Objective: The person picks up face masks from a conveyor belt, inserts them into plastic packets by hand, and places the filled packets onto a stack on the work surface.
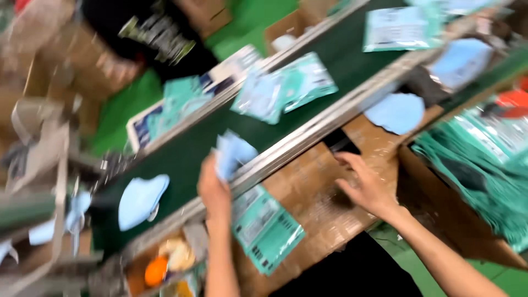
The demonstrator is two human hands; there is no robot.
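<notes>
Pale blue fabric fills your left hand: in the head view, the only one, your fingers are pinched shut on a folded blue face mask, and you hold it up right at the near metal rail of the dark green conveyor belt. The picture is blurred by motion, so finer detail of the grip is lost.

Your right hand lies well apart from the left, fingers spread and palm down, holding nothing, on the brown cardboard sheet that covers the work surface beside the belt. Just beyond its fingertips there is a dark gap in the cardboard.

Between your two forearms a teal and white flat pouch rests on the cardboard, tilted, close to your left wrist. A second blue mask lies on the belt to the left of your left hand, and further along the belt sit more teal pouches. Another loose blue mask lies on the cardboard beyond your right hand. To your right an open carton holds a stack of teal pouches. Across the belt, another person in a dark shirt stands blurred.
</notes>
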